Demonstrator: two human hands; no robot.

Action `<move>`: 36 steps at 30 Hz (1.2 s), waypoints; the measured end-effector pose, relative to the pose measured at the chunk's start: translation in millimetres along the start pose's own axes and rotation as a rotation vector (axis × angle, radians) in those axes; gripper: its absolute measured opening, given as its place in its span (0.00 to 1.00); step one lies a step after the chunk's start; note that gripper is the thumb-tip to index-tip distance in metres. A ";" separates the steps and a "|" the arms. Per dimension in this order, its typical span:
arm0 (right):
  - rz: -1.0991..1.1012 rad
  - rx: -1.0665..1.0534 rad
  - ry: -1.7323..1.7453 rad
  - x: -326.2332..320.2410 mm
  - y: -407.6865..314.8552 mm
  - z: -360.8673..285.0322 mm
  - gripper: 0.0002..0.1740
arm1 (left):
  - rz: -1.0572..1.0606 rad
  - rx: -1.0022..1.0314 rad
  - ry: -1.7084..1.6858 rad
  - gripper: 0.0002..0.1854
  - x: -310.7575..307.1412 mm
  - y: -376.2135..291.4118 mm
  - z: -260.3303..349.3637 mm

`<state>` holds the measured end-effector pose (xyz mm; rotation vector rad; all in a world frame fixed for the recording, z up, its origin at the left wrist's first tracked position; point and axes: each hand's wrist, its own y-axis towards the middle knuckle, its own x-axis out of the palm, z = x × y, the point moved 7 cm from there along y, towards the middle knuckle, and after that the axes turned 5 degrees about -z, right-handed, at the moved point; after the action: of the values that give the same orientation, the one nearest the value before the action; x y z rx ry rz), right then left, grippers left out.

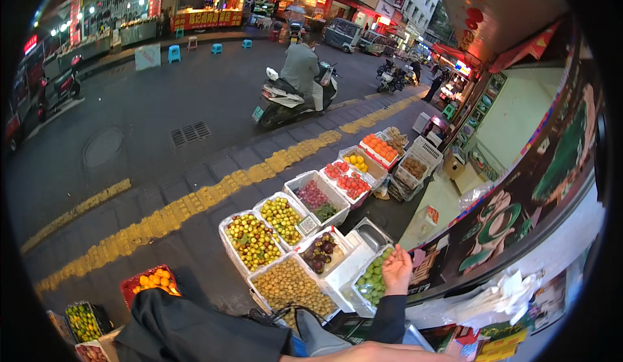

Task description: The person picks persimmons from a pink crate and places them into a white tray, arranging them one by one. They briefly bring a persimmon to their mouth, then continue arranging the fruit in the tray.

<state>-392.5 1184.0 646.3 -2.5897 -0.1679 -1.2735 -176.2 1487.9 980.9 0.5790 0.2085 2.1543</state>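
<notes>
My right hand (398, 267), in a dark sleeve, is raised over the right edge of a white crate of green fruit (372, 280). Its fingers are loosely curled and apart, and nothing shows in it. From the lower left a dark sleeve reaches in, and my left hand (370, 353) lies along the bottom edge, partly cut off; its fingers and grip are hidden. Just beyond it stand a crate of small tan round fruit (292, 284), a box of mangosteens (319, 254) and two crates of yellow-green and brown jujube-like fruit (250, 241). A grey shoe-like shape (316, 335) shows beside the left hand.
Crates of grapes (311, 195), red fruit (353, 185), yellow fruit (356, 161) and orange fruit (379, 147) line the pavement. A red basket (127, 284) sits lower left. A person on a scooter (299, 82) is on the road. A shop counter (438, 216) borders the right.
</notes>
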 end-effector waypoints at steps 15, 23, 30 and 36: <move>-0.162 0.044 0.008 218.2 149.9 226.1 0.14 | 1.078 0.183 -0.328 0.23 -360.6 -312.7 37.1; -0.217 0.186 -0.110 350.6 203.8 399.1 0.17 | 1.344 0.108 -0.380 0.10 -530.7 -456.9 44.9; -0.155 0.168 -0.193 401.7 282.0 491.3 0.17 | 1.306 -0.044 -0.364 0.10 -674.9 -489.5 60.6; -0.288 0.375 -0.325 466.0 351.6 632.2 0.22 | 1.430 -0.197 -0.074 0.13 -829.0 -503.0 80.5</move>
<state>448.9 1014.9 583.7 -2.4742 -0.7840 -0.7888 646.5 1131.2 603.3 0.8041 -0.6683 3.4212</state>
